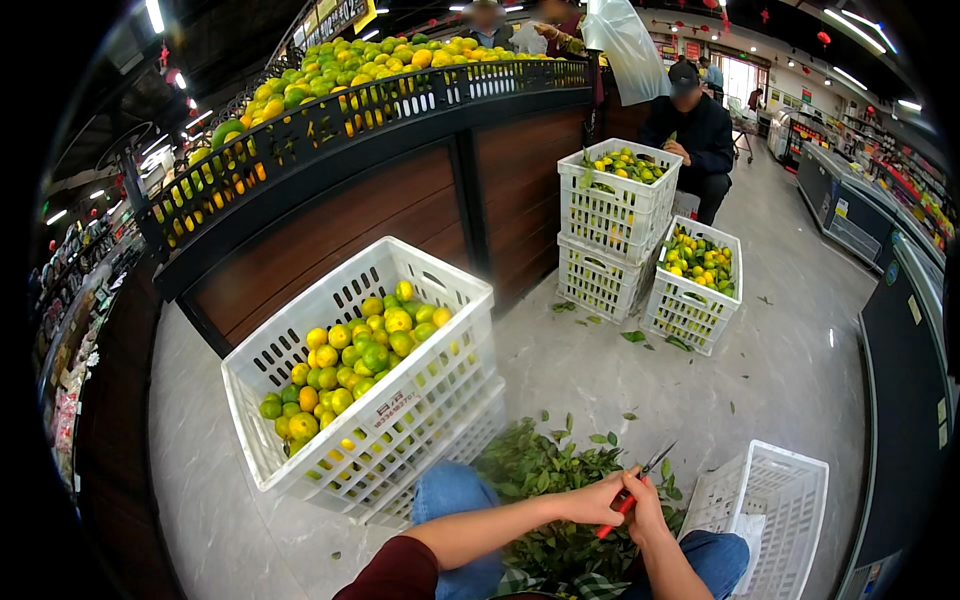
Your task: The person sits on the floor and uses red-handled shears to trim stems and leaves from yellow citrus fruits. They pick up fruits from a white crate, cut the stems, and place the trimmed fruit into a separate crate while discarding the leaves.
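My right hand [645, 504] grips a pair of pruning shears [618, 513] with red handles, its narrow metal blades pointing up and away. Against it, my left hand [596, 501] has its fingertips by the pivot of the shears; whether anything is held between those fingers is hidden. Both hands are above a heap of cut green leaves and twigs [555, 465] on the floor between my knees. To the left, a white plastic crate [247, 420] stands on another crate and contains many green-yellow citrus fruits [360, 352].
A white crate [787, 454] with something pale inside stands by my right knee. Ahead are stacked crates [600, 274] and one more crate [686, 319] of leafy citrus, with a seated person [690, 135] behind. A wood-panelled citrus display [337, 225] flanks the left; freezers [907, 322] line the right.
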The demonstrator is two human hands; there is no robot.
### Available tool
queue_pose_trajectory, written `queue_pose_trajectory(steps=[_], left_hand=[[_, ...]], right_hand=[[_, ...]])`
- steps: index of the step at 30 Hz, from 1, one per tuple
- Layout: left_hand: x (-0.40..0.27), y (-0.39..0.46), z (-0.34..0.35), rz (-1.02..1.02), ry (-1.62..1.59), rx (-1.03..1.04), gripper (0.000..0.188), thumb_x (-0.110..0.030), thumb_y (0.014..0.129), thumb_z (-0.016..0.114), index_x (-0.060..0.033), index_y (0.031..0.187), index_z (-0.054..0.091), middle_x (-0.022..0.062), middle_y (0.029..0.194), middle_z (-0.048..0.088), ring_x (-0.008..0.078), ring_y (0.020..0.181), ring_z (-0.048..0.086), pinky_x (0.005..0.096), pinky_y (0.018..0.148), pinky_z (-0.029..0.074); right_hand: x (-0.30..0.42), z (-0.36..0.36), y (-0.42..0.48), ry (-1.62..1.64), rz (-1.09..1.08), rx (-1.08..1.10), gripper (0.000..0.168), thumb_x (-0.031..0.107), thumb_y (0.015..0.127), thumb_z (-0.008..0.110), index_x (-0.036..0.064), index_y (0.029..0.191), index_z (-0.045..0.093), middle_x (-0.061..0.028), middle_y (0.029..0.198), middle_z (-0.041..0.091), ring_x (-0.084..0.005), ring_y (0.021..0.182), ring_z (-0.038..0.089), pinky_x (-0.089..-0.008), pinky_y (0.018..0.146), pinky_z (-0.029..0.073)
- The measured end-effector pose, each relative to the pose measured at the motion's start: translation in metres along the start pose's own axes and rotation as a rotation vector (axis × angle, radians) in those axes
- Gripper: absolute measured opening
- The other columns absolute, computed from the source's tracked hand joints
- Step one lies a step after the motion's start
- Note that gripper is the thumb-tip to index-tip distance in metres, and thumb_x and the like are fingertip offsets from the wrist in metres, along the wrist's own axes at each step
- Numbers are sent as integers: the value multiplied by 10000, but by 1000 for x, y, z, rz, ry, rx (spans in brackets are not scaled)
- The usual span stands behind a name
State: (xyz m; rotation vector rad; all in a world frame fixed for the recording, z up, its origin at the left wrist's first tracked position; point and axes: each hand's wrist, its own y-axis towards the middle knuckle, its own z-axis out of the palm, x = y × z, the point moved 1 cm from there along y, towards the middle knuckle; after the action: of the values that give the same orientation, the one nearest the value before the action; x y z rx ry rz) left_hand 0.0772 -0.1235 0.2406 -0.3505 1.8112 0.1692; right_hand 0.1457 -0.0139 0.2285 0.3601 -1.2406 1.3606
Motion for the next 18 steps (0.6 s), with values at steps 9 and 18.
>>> queue_pose_trajectory(steps=[9,18], left_hand=[[1,0,-20,32,154,-416,542,-73,658,565,9,1168,403,180,1046,520,258,979,512,338,850,405],[-10,-35,-82,-104,-200,-766,659,-44,650,535,10,1269,317,103,1178,442,150,841,518,264,729,412]], right_hand=[[0,-3,3,-25,13,236,437,439,849,454,120,1148,443,-32,1061,524,-153,980,482,-355,793,407],[32,-33,-10,277,-156,-120,268,344,849,490,119,991,451,-110,993,554,-208,903,516,-333,753,404]])
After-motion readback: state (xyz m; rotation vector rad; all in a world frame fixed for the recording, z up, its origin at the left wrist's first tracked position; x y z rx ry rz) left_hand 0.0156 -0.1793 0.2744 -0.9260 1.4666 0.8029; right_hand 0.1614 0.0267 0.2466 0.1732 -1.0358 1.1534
